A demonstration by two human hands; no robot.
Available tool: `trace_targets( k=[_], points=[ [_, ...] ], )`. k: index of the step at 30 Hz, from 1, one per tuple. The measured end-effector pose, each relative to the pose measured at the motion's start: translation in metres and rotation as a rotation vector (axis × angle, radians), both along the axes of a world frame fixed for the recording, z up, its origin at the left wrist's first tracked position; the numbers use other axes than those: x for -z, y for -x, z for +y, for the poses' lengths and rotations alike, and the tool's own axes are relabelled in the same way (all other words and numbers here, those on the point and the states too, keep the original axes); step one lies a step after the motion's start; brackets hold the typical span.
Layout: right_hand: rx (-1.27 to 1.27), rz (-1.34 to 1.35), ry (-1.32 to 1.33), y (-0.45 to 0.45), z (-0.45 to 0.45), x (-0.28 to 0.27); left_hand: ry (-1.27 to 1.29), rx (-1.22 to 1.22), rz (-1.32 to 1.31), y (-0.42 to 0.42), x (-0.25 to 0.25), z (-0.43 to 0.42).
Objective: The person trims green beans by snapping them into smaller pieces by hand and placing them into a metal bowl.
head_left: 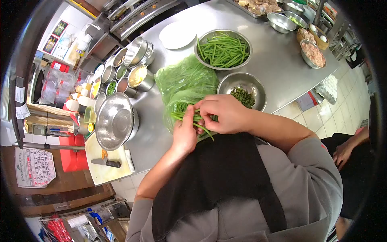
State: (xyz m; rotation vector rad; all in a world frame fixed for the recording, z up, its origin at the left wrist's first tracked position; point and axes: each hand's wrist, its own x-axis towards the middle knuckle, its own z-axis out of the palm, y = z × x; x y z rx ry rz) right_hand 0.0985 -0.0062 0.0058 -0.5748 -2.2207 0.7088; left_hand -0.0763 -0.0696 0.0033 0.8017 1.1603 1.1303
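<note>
My left hand (186,130) is closed around a few green beans (176,116), at the near end of a clear plastic bag (186,78) full of beans. Touching the same beans, my right hand (224,114) has its thumb and fingers pinched together. Beyond my right hand stands a steel bowl (226,82) with small green trimmings (243,97) in it. Behind that bowl, a perforated steel colander (200,56) holds many long green beans (224,50).
On the left are an empty colander (114,121), metal containers (141,77) and a knife (105,162) on a cutting board (96,176). A white plate (177,35) lies beyond the bag. Bowls of meat (313,55) stand far right; another person's hand (342,154) shows at right.
</note>
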Motion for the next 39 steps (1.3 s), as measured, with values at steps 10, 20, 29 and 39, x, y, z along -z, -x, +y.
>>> trace_targets(
  k=[10, 20, 29, 39],
  points=[
    [-0.217, 0.508, 0.828, -0.008, -0.014, 0.01, -0.227, 0.125, 0.298, -0.014, -0.016, -0.007],
    [0.241, -0.051, 0.282, -0.064, 0.018, 0.0, -0.242, 0.028, 0.101, -0.006, -0.004, -0.01],
    [-0.069, -0.06, 0.503, -0.048, -0.006, 0.003, -0.203, 0.033, 0.16, -0.011, -0.008, -0.007],
    [-0.046, 0.14, 0.582, -0.033, -0.013, 0.01, -0.25, 0.002, 0.204, -0.004, -0.008, -0.01]
  ],
)
